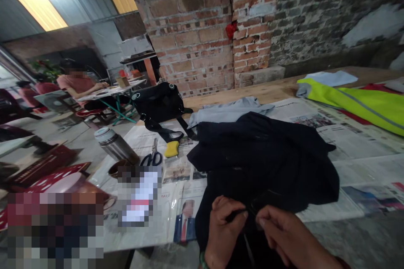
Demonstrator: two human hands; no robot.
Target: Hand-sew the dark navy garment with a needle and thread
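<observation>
A dark navy cloth garment [252, 151] lies spread over the front of the table, and its near part hangs over the edge. My left hand [224, 229] pinches a fold of this dark cloth between thumb and fingers. Close by on the right, my right hand [280, 231] is closed, with thumb and forefinger pressed together at the cloth. What sits between those right fingertips is too small and dark to make out. Beyond the navy garment, a light grey cloth [230, 111] is partly covered by it.
Newspaper [350, 143] covers the table. To the left stand black-handled scissors [154, 157], a small yellow object [172, 149], a steel flask [115, 145] and a black bag [160, 103]. A fluorescent yellow garment [369, 103] lies far right. Another person [77, 86] sits at a table behind.
</observation>
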